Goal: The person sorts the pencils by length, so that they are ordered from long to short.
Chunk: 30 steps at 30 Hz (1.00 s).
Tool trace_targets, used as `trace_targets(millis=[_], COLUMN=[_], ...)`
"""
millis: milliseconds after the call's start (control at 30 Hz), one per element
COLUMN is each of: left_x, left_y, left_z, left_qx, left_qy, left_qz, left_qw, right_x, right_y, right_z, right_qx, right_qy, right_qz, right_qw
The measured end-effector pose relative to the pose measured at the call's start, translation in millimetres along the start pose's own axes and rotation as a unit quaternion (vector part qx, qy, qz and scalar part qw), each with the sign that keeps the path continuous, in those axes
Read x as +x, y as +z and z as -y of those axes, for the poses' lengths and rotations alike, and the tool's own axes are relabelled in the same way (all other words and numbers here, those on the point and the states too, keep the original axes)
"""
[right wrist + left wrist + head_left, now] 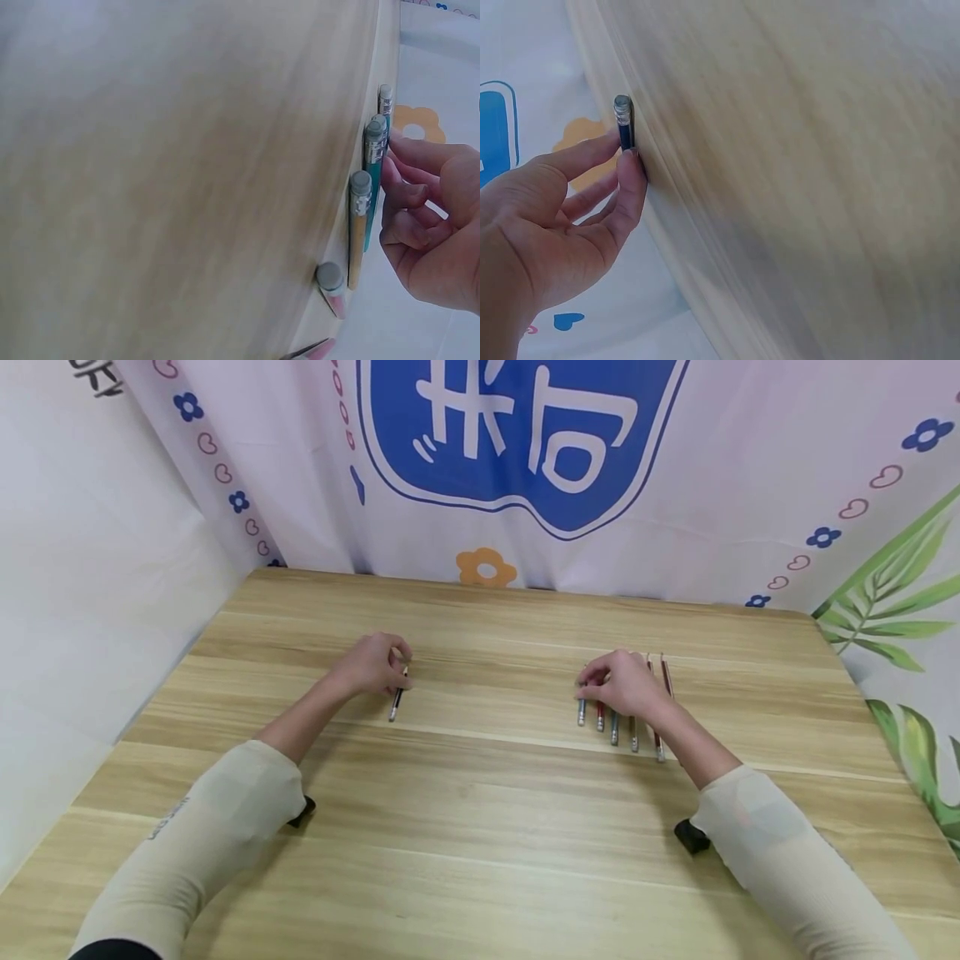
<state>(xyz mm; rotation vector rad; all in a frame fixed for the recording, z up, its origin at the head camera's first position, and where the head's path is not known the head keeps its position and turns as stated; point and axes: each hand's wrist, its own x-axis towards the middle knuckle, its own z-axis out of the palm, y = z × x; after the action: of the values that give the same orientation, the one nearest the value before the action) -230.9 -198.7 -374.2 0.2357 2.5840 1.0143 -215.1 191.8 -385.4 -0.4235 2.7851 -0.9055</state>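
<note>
My left hand (375, 664) pinches a dark pencil (396, 703) that lies on the table at the left; in the left wrist view its eraser end (622, 112) points away from the fingertips. On the right side, a row of several pencils lies roughly side by side, eraser ends toward me. My right hand (622, 681) pinches the leftmost one, a bluish pencil (581, 714). Beside it lie a red pencil (601, 720), a teal pencil (373, 161) and a yellow-brown pencil (357, 232). The hand and wrist partly cover the row, including the dark red pencil (659, 745).
All of this is on a wood-grain table (465, 827). A printed curtain (300, 460) hangs along its far edge, and a white sheet (82, 568) stands at the left. Leaf-patterned cloth (892, 602) is at the right. Black wrist devices (692, 837) sit under both sleeves.
</note>
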Motion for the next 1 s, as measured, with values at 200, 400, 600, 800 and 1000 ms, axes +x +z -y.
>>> trace_targets(millis=[200,400,600,800,1000], left_x=[0.5,1.2,0.4,-0.7,0.3], left_y=[1.1,2.1,2.5,3.8,7.7], left_z=[-0.6,-0.2,-3.1,-7.2,-11.4], left_qx=[-0.005,0.000,0.009,0.005,0.004], left_qy=[-0.017,-0.013,-0.009,-0.002,0.005], left_qz=[-0.005,-0.010,-0.012,-0.014,-0.017], left_qw=[0.9998,0.9999,0.9998,0.9999,0.9998], right_x=[-0.2,0.1,0.3,-0.8,-1.1], right_y=[0.3,0.6,0.6,-0.8,-0.4], right_z=[0.4,-0.5,-0.8,0.1,1.1], right_qx=[-0.002,-0.001,-0.001,-0.003,0.000], right_qy=[0.002,0.000,-0.001,0.003,0.005], right_qz=[-0.006,-0.005,-0.002,-0.003,-0.003], right_qw=[1.0000,1.0000,1.0000,1.0000,1.0000])
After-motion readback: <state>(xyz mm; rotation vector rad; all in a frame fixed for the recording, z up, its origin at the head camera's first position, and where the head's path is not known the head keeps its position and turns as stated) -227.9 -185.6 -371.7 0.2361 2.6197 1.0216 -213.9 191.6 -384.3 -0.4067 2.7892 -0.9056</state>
